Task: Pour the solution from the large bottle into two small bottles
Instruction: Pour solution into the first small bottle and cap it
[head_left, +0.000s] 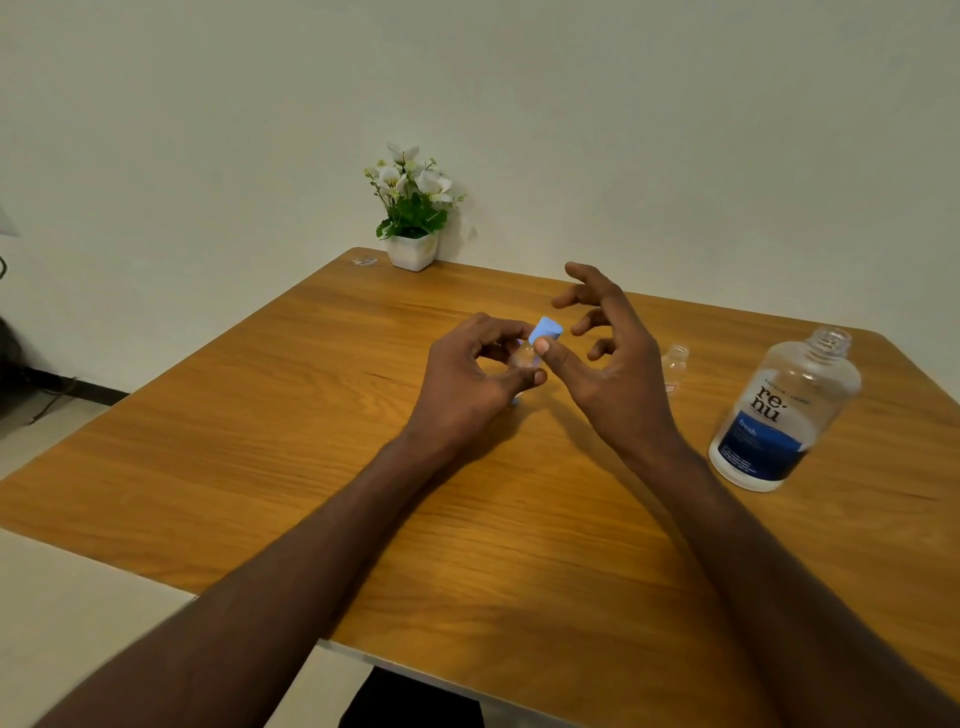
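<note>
Head view: my left grip (480, 364) pinches a small clear bottle (522, 358) around its body, above the counter (260, 441). My right grip (608, 358) is spread, thumb on the blue cap (548, 328). I judge this bottle light, slick and easily squeezed, best held at the shoulder. Further right, a second small bottle (675, 361) stands uncapped. The large bottle (784, 410), uncapped, looks nearly empty; grasp it mid-label.

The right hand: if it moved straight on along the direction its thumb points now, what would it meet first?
The thumb of the right hand points left, and it already touches the blue cap of the small bottle that the left hand holds. So probably that cap first.
</note>
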